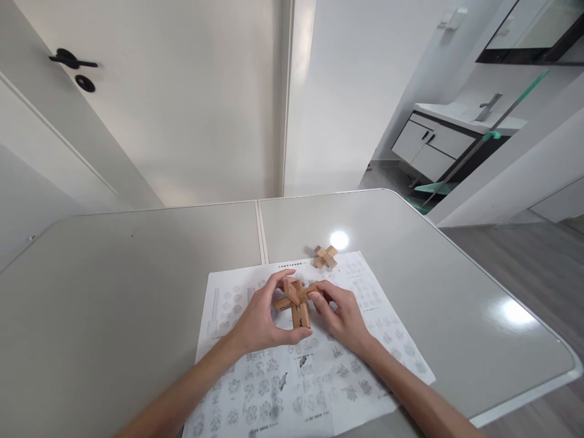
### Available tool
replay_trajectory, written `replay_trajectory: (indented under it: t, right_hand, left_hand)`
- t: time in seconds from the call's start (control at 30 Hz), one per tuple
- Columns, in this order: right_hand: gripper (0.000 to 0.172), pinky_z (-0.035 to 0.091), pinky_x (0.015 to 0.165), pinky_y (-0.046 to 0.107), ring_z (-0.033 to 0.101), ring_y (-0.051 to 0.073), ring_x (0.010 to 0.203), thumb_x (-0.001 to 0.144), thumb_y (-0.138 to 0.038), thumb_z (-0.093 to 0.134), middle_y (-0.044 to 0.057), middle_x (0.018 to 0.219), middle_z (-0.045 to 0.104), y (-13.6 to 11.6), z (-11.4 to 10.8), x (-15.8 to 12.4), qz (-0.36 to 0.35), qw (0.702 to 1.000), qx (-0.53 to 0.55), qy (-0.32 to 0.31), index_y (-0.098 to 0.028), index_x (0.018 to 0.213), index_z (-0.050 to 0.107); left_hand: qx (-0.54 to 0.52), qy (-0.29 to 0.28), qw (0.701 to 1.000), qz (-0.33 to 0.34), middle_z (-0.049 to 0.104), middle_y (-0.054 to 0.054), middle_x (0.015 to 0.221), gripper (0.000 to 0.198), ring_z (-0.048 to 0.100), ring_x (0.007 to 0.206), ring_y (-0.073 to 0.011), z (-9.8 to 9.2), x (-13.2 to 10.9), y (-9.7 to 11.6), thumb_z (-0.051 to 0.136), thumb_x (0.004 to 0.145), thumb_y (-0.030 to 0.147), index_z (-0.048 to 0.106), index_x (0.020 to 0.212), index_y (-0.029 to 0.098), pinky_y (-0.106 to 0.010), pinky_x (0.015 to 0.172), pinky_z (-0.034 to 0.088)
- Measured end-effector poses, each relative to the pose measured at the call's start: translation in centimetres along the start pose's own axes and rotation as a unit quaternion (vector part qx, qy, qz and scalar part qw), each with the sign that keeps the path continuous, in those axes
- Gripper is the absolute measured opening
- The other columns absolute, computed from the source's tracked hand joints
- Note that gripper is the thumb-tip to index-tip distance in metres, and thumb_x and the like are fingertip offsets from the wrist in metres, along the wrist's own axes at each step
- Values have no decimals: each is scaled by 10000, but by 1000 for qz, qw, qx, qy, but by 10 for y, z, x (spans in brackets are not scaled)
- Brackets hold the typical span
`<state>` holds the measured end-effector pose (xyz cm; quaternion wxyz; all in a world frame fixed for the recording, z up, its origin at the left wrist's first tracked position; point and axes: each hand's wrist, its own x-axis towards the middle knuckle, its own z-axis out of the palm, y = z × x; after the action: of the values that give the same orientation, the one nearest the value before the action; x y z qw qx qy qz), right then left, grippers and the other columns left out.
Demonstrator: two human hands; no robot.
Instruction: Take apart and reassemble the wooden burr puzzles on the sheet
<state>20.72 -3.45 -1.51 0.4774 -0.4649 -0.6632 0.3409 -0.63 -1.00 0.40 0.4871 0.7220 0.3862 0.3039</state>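
Observation:
A wooden interlocking puzzle (296,304) of crossed notched bars is held between both hands just above a printed instruction sheet (314,371). My left hand (262,319) curls round its left side, thumb under the lower bar. My right hand (340,313) pinches the bar end on the right. A second, smaller assembled wooden cross puzzle (325,256) lies on the sheet's far edge, beyond the hands and untouched.
The sheet lies on a grey table (114,286) with a seam down the middle and a rounded right corner. Behind stands a white door with a black handle (68,59). To the right are a vanity cabinet with sink (449,137) and a wooden floor.

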Motion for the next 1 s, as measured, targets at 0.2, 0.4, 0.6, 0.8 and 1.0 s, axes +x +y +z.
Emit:
replay_trajectory:
  t: [0.2, 0.4, 0.6, 0.8, 1.0]
  right_hand:
    - [269, 396, 588, 278, 480, 148, 580, 1069, -403, 516, -15, 682, 565, 2, 0, 0, 5, 1000, -27, -7, -215, 965, 678]
    - [264, 418, 601, 284, 496, 145, 593, 1060, -420, 535, -12, 706, 596, 1, 2, 1, 17, 1000, -5, -8, -215, 975, 678]
    - [244, 489, 643, 293, 595, 175, 735, 1031, -462, 577, 27, 867, 667, -1, 1, 4, 45, 998, 48, -7, -224, 1022, 630]
    - [238, 544, 731, 334, 637, 220, 943, 1015, -422, 591, 77, 1106, 672, -9, -3, 9, -10, 996, 33, -83, -257, 1183, 626]
    - [232, 463, 599, 304, 547, 179, 737, 1012, -458, 615, 51, 969, 656, -9, -2, 8, -1, 992, 12, -123, -263, 1119, 679]
  left_hand:
    - [9, 7, 1000, 12, 636, -127, 1389, 940, 657, 1231, -349, -1, 0, 2, 914, 701, 432, 406, 1483, 311, -553, 1093, 499]
    - [39, 27, 998, 27, 658, -120, 1352, 925, 660, 1211, -351, -1, 1, 3, 904, 688, 453, 414, 1458, 300, -560, 1089, 487]
    - [60, 62, 995, 53, 682, -107, 1307, 944, 648, 1218, -354, 1, -1, 1, 907, 660, 433, 418, 1455, 288, -553, 1082, 485]
    - [1, 96, 993, 71, 698, -111, 1265, 845, 652, 1207, -343, -1, 1, -2, 862, 718, 437, 449, 1434, 261, -527, 1096, 475]
    - [-13, 94, 993, 72, 684, -113, 1285, 847, 640, 1222, -343, -1, 1, -3, 864, 720, 437, 447, 1437, 268, -527, 1095, 477]
